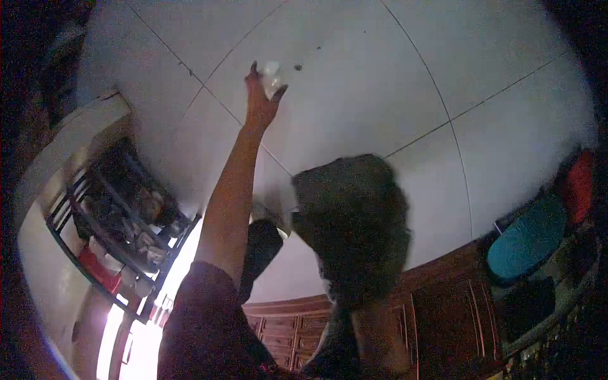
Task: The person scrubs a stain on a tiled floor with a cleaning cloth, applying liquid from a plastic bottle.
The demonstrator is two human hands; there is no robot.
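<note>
My left hand (pixel 263 95) reaches out low over the pale tiled floor (pixel 354 95), its fingers curled around a small whitish object (pixel 272 76). That object looks crumpled or shiny, but is too blurred to name. A small dark speck (pixel 298 67) lies on the floor just right of it. Nearer to me, a large dark grey, cloth-like bulk (pixel 354 221) spreads over the floor at centre. A bare limb, possibly my right forearm (pixel 380 335), runs up behind this bulk. My right hand itself is hidden.
A dark rack (pixel 114 221) with mixed items stands at left beside a pale wall. Carved brown wooden furniture (pixel 443 310) lines the lower edge. A teal rounded object (pixel 525 237) and a red one (pixel 577 187) are at right. Another dark shape (pixel 261 253) lies beside my left forearm.
</note>
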